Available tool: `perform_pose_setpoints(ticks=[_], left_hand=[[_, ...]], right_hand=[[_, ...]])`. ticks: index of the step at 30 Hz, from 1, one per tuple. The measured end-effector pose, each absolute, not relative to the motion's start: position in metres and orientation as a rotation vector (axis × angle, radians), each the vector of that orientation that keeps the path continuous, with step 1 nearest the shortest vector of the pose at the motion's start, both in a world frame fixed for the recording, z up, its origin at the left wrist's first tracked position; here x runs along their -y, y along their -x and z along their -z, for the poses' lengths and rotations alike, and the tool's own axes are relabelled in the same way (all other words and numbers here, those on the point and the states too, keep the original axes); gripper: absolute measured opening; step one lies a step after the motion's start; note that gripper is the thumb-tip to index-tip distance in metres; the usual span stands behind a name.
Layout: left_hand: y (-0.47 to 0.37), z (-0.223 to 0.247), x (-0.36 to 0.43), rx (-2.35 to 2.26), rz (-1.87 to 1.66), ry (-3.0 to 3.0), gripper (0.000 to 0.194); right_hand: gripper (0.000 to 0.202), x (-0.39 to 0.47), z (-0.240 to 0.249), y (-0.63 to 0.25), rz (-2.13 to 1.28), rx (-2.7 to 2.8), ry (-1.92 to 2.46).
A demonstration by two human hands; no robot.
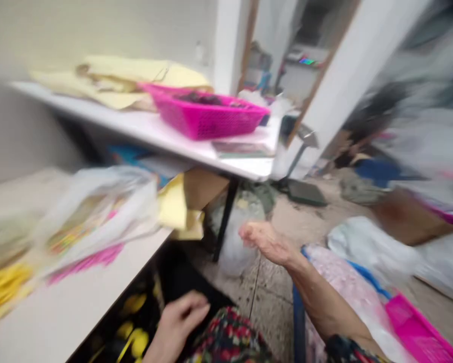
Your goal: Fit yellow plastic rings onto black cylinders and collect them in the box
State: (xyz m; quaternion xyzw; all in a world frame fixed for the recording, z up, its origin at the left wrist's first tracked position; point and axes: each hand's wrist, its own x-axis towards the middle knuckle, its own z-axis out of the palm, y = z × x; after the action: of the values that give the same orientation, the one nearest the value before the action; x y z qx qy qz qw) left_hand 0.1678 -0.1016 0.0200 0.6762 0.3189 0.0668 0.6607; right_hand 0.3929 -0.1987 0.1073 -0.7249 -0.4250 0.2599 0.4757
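Note:
My left hand (181,317) is low in the view, above the patterned cloth (228,335) on my lap and beside the white table (75,312). Its fingers are curled in and nothing shows in them. Held out over the floor, my right hand (267,243) has loosely extended fingers, smeared by motion, with no object visible in it. Behind it is a whitish plastic bag (236,252). On the near table lie a clear plastic bag with colourful contents (98,217), pink strips (88,262) and yellow material (7,285).
A pink basket (218,118) with dark items and yellow cloth (135,75) rest on the farther white table (116,121). Below it is an open cardboard box (203,186). At right are a floor scale (305,192), white bags (373,247) and a pink tray (418,327).

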Motion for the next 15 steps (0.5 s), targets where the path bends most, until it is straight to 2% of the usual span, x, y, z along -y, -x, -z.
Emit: perform_pose_setpoints(ticks=[2, 5, 8, 15], left_hand=[[-0.167, -0.022, 0.097, -0.677, -0.373, -1.277, 0.032], [-0.165, -0.022, 0.088, -0.571, -0.559, -1.014, 0.051], [-0.156, -0.023, 0.083, -0.531, -0.633, -0.996, 0.043], [-0.137, -0.02, 0.08, -0.577, -0.794, -1.237, 0.031]], right_hand=[[0.032, 0.178, -0.09, -0.354, -0.727, 1.031, 1.732], [0.036, 0.15, -0.064, -0.308, -0.968, 0.982, 1.613], [0.037, 0.133, -0.047, -0.28, -1.116, 0.983, 1.534], [0.029, 0.126, -0.045, -0.263, -1.138, 1.08, 1.493]])
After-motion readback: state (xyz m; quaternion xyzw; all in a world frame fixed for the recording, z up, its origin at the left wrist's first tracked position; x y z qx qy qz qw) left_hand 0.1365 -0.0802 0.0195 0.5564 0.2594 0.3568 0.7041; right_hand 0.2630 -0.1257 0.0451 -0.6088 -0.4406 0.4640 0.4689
